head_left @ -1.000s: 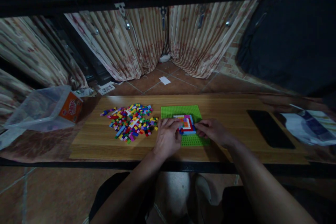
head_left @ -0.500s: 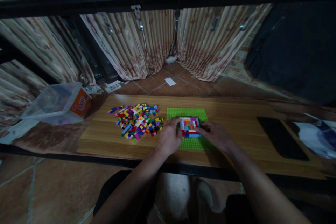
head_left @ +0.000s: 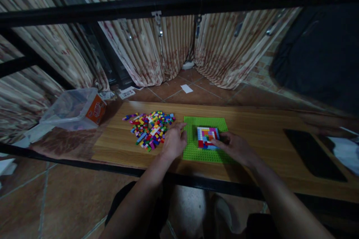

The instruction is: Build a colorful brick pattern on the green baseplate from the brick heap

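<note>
A square structure of multicoloured toy bricks (head_left: 206,137) sits on a green studded baseplate (head_left: 193,155), with white, red, blue and pink bricks along its edges. My right hand (head_left: 237,148) grips its right side, the thumb over the front right corner and the fingers behind. My left hand (head_left: 174,142) is over the baseplate's left edge, apart from the structure, its fingers stretched forward and nothing visible in them. Just left of that hand lies a heap of loose toy bricks (head_left: 153,129) in many colours.
The wooden board (head_left: 112,145) carries all this, with a flat black panel (head_left: 314,155) at its right end. Beyond its left end stands a clear plastic box (head_left: 70,110) with an orange label. A dark bar (head_left: 168,5) crosses in front of the curtains (head_left: 174,44).
My left hand has let go of the structure's left side and moved left toward the heap. My right hand stays on the right side. The whole view has shifted slightly.
</note>
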`<state>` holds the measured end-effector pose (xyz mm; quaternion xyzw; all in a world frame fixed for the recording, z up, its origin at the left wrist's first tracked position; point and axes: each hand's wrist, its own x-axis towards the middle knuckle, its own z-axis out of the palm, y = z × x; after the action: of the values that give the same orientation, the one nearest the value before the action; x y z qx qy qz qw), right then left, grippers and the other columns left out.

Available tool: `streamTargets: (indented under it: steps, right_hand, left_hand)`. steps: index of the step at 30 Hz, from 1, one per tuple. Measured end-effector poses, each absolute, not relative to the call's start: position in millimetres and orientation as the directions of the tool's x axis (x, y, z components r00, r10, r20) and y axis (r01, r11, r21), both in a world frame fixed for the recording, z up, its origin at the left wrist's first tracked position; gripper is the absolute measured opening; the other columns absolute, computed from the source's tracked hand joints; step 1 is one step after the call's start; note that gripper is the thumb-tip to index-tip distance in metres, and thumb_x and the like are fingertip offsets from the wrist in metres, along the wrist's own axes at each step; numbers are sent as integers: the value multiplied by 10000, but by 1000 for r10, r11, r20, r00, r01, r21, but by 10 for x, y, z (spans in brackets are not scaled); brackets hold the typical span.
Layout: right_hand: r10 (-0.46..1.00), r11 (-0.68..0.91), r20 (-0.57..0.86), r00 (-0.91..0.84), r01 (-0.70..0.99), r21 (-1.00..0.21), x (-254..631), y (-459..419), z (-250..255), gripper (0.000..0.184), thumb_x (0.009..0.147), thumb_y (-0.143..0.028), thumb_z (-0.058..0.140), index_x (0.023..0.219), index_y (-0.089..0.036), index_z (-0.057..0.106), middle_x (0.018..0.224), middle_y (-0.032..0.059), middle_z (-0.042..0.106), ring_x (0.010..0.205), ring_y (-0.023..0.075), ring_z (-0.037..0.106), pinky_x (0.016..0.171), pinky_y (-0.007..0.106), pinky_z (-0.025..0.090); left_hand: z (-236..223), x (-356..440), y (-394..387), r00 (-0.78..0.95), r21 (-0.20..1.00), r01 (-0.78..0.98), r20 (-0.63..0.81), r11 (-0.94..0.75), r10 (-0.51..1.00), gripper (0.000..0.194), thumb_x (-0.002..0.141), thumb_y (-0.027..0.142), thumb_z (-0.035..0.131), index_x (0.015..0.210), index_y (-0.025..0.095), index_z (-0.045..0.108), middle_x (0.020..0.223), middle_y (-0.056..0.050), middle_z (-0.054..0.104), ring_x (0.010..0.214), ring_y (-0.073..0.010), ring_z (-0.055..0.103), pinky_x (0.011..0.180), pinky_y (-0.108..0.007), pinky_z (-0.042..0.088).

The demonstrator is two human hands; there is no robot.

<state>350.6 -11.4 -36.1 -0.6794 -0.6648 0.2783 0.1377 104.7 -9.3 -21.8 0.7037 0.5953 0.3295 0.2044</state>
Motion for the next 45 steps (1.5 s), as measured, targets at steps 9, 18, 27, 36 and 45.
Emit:
streamTargets:
  steps: [9,18,27,36,45]
  right_hand:
    - [984,-39,-169,-62,845,-533,3509,-104,-425,601,750,-682,568,1063,-178,664,879,114,726,781,272,672,654,358,468]
    - [984,-38,-164,-66,827,-561,3488,-110,-394,534,747,-672,579,979,-205,694,864,94,730,759,261,673,640,348,472]
    - [983,-45,-171,-63,825,-563,3478,-105,-377,524,748,-646,589,1008,-204,697,837,80,726,736,247,660,620,336,454]
    - [983,-32,-167,-69,842,-538,3444,-134,-310,526,765,-663,557,998,-211,692,801,75,713,727,235,654,624,321,440]
    - [980,-27,-183,-80,854,-519,3443,-133,-290,533,774,-666,539,1011,-212,687,773,71,705,698,231,645,606,320,430]
  left_hand:
    - [-120,232,91,156,574,793,129,-202,979,288,768,74,520,900,219,731,941,-4,743,894,-163,678,865,-291,519]
    - [-87,518,-32,390,456,805,72,-378,918,213,722,123,577,815,238,730,865,-4,727,854,-174,652,829,-287,494]
    - [-161,702,-62,336,263,903,60,-340,940,132,722,141,588,737,211,699,804,-59,696,910,-239,626,913,-394,456]
    - [-138,739,-46,341,249,903,80,-350,937,165,776,105,526,736,196,658,838,-60,681,871,-203,616,859,-332,472]
    - [-167,756,-45,371,229,898,63,-375,927,157,759,93,552,774,201,665,897,-60,679,939,-216,607,912,-359,460]
